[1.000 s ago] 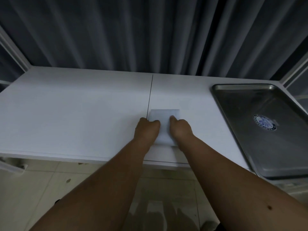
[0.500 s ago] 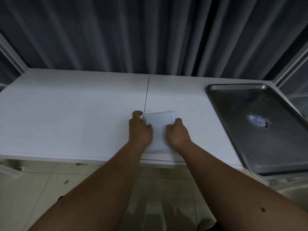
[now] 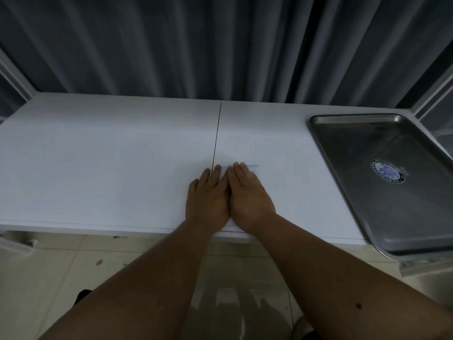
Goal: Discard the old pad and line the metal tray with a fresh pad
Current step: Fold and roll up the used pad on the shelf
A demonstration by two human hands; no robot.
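In the head view, a thin, white, rectangular folded pad [image 3: 250, 169] is pressed flat on the white worktop [image 3: 110, 155], close to its near edge and just right of the dark seam [image 3: 217, 136]. Most of the pad is covered: the left hand [image 3: 208, 195] and the right hand [image 3: 247, 192] are laid side by side on it, touching each other, fingers straight and flat, nothing gripped. Only a pale strip along the far edge and the far right corner is seen beyond the fingertips.

The pad is judged to be light, soft and limp, likely to sag or flop open when lifted, and liable to slide on the smooth worktop. It would best be taken by pinching two corners or a free edge, one in each hand, so that it can be spread without crumpling.

The shallow rectangular stainless-steel tray [image 3: 343, 168] is seen well apart to the right, overhanging the worktop's near edge; its floor is bare save for a round blue-and-white sticker [image 3: 387, 171]. No pad is seen in it.
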